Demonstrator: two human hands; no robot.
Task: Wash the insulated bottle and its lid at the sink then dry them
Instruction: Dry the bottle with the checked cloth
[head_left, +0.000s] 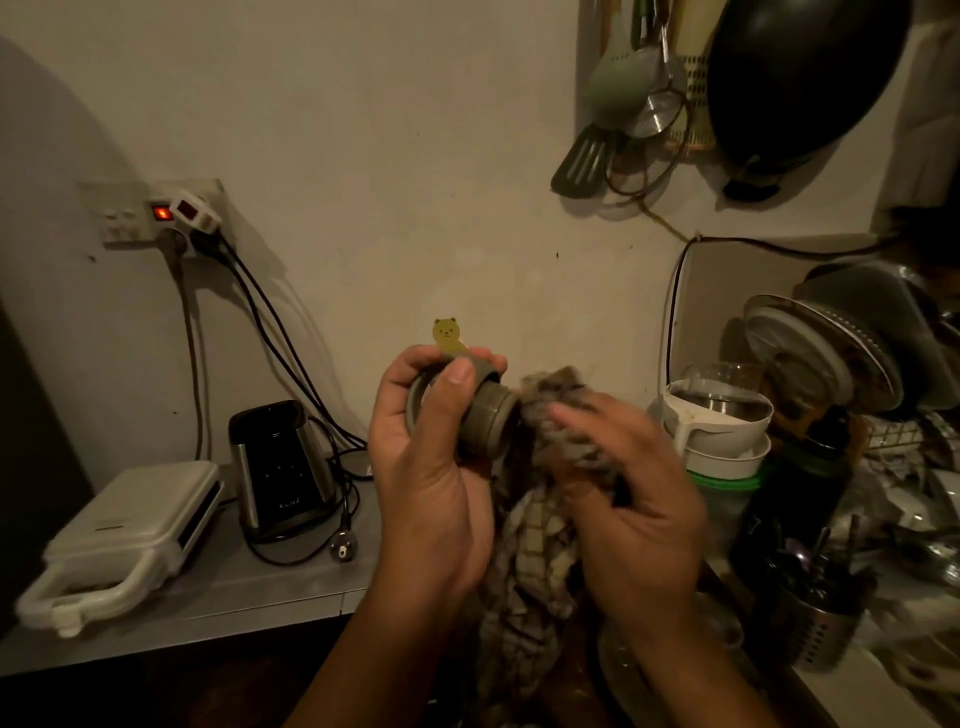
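My left hand (431, 457) grips the olive-grey bottle lid (485, 421) in front of the wall, thumb across its top, threaded end pointing right. My right hand (623, 483) holds a bunched checked cloth (540, 525) and presses it against the lid's threaded end; the hand is blurred. The rest of the cloth hangs down between my forearms. The insulated bottle itself is not clearly in view.
A white sandwich maker (124, 530) and a black blender base (283, 467) with loose cables stand on the grey counter (249, 587) at left. A crowded dish rack (841, 415) with cups, lids and a cutlery holder (815, 623) is at right. Utensils (623, 104) and a black wok (800, 78) hang above.
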